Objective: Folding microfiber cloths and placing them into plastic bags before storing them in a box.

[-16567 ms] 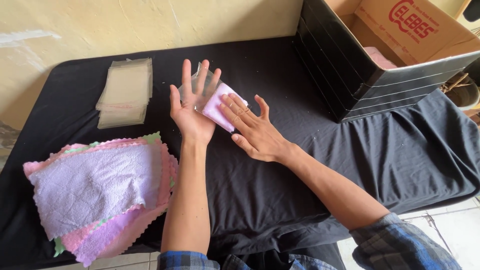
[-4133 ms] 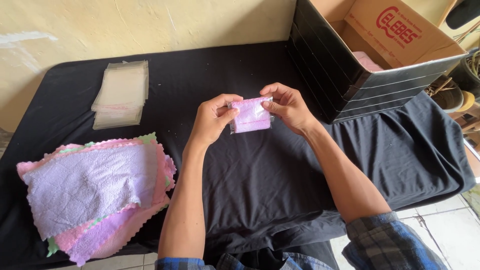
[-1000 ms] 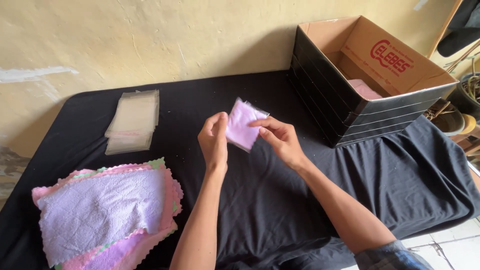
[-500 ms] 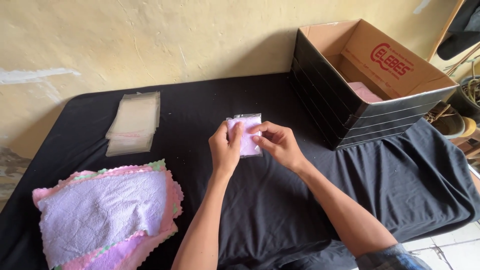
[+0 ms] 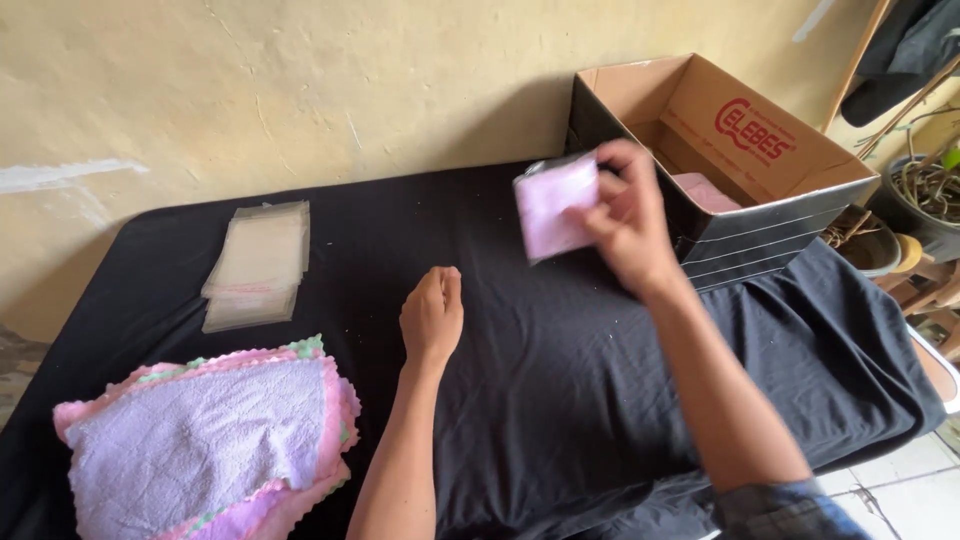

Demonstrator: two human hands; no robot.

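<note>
My right hand [image 5: 628, 222] is raised above the table and grips a small folded pink cloth in a clear bag [image 5: 553, 205], close to the near wall of an open cardboard box [image 5: 770, 215]. My left hand [image 5: 432, 315] rests on the black table cover [image 5: 560, 380] with its fingers loosely curled and nothing in it. A pile of pink, lilac and green cloths [image 5: 200, 440] lies at the front left. A stack of clear plastic bags [image 5: 258, 263] lies further back on the left.
Inside the box lies a pink packed cloth [image 5: 705, 190]. A yellow wall [image 5: 300, 90] runs behind the table. Pots and plant stems [image 5: 925, 200] stand to the right, with tiled floor [image 5: 900, 490] below the table's right edge.
Both hands held the bagged cloth over the table's middle. Now the left hand has let go and dropped to the cover, and the right hand has carried the cloth right, toward the box.
</note>
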